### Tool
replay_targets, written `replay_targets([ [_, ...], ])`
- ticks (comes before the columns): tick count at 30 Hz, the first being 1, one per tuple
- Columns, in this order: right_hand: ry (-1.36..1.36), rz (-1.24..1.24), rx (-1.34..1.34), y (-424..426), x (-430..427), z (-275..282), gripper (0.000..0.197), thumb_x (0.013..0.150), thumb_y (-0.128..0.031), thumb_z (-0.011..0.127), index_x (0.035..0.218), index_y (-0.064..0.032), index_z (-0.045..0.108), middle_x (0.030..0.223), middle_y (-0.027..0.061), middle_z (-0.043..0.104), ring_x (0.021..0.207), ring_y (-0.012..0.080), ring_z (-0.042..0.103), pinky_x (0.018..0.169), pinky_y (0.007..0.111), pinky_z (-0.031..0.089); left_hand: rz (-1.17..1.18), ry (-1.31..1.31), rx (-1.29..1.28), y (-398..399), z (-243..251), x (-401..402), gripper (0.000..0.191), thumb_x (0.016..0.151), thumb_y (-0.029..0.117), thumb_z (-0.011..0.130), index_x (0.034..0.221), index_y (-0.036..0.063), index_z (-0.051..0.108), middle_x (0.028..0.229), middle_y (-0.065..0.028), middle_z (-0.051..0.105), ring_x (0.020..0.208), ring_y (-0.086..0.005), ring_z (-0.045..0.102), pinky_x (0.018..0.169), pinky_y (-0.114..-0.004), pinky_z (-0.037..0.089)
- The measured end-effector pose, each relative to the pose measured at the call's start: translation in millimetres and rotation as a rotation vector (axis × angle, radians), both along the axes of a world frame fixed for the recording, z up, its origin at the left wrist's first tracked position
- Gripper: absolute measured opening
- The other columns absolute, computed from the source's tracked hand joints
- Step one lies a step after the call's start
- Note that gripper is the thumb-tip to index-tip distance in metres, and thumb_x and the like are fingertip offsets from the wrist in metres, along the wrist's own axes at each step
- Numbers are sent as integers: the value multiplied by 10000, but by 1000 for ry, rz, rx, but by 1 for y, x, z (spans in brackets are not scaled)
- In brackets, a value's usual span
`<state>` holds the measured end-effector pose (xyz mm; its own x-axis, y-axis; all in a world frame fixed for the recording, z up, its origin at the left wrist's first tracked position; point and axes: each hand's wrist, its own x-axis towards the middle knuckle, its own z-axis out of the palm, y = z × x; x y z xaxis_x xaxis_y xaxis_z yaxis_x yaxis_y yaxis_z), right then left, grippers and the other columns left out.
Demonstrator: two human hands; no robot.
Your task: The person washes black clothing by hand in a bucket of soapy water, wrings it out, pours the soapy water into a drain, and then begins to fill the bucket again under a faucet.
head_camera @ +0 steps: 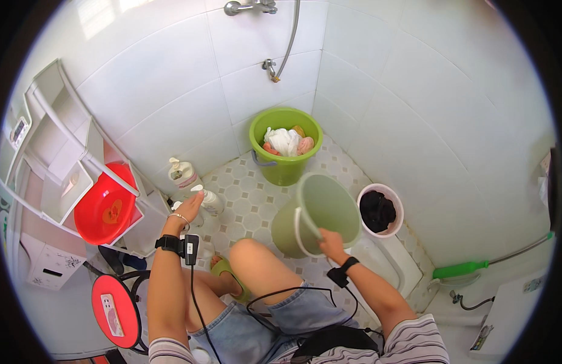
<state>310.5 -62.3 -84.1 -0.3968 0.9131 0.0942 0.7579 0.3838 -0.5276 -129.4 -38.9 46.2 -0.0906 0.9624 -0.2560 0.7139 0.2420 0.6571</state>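
My right hand (pixel 334 245) grips the near rim of a pale green plastic bucket (pixel 288 227), which tilts to the right; its inside looks empty. My left hand (pixel 189 210) is raised over several pump bottles, its fingers extended beside the white pump bottle (pixel 212 201); whether it touches one I cannot tell. A larger pump bottle (pixel 182 174) stands behind, by the wall. In the corner a bright green bucket (pixel 283 172) holds white, pink and orange cloths (pixel 283 141). Right of the tilted bucket, a small pinkish-white bucket (pixel 399 223) contains black cloth (pixel 376 211).
At left are a white shelf rack (pixel 92 152) with a red basin (pixel 96 214), and a red-topped stool (pixel 126 314) bearing a phone. A squat toilet (pixel 406 259) lies at right, near a green bottle (pixel 461 270) on a hose. A tap (pixel 271 68) juts from the wall.
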Motion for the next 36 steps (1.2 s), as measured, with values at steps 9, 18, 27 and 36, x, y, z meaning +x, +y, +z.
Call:
replay_targets([
  [9,-66,369,74,-1,-94,-43,256,700,-8,519,930,-104,577,722,130,615,706,319,595,658,422,450,-30,112,-34,8,-22,-5,733,863,621,220,1189,29,503,1178,-240,514,1119,-390,457,953,-409,347],
  [18,-313,682,56,73,-126,25,324,754,-132,622,1070,-77,578,995,134,608,982,251,560,899,350,388,102,242,-313,8,-20,4,776,822,674,155,1258,112,463,1324,-209,389,1243,-368,340,1008,-618,91],
  [27,449,34,-540,192,-30,285,347,837,-258,581,1133,-79,548,1058,48,596,956,139,557,823,318,456,72,260,-93,62,-16,97,684,872,589,189,1261,98,462,1351,-187,350,1289,-334,253,1021,-611,-4],
  [36,1141,-153,-608,303,-43,463,299,906,-241,460,1103,-22,513,1120,96,559,1050,224,545,888,375,451,-51,339,-97,88,-41,111,695,869,600,196,1232,84,488,1328,-173,363,1270,-332,255,1018,-617,-23],
])
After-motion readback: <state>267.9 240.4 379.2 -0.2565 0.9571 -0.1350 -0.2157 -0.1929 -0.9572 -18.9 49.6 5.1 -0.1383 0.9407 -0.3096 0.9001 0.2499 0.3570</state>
